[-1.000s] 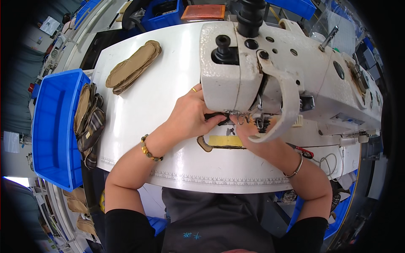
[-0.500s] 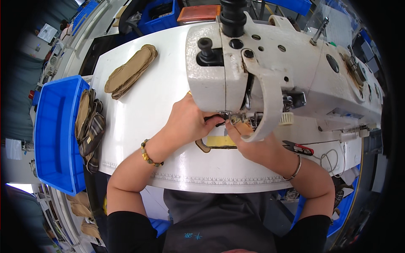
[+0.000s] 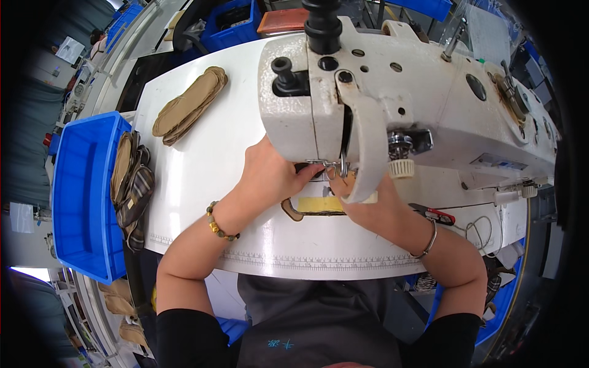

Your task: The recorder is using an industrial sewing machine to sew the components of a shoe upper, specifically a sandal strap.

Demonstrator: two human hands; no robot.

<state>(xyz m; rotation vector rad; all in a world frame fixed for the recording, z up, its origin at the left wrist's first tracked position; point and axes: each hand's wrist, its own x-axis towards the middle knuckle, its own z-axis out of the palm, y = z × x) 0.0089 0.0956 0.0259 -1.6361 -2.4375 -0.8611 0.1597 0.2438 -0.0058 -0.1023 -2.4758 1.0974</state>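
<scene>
A white sewing machine [image 3: 423, 92] fills the upper right, above a white table [image 3: 196, 159]. Just left of its presser foot [image 3: 331, 167], my left hand [image 3: 267, 175] is closed, thumb and fingers pinching a small dark piece [image 3: 302, 167], with some fingertips hidden under the machine head. My right hand [image 3: 371, 202] reaches in at the foot from the other side, fingers bent and partly behind the machine's white guard; what they hold cannot be made out. Below the foot lie a yellow strip [image 3: 316, 203] and a tan-edged piece [image 3: 289, 210].
Stacked tan sole-shaped pieces [image 3: 187, 107] lie at the back left. A blue crate [image 3: 80, 196] flanks the table, beside plaid pieces [image 3: 135, 196] at its edge. Red-handled snips [image 3: 442, 218] and a cord [image 3: 478, 230] lie right. More crates [image 3: 224, 30] stand behind.
The machine and its head appear farther left in the view than a second ago, while the crate sits slightly lower. Both hands remain at the foot, their fingers shifted slightly leftward in view.
</scene>
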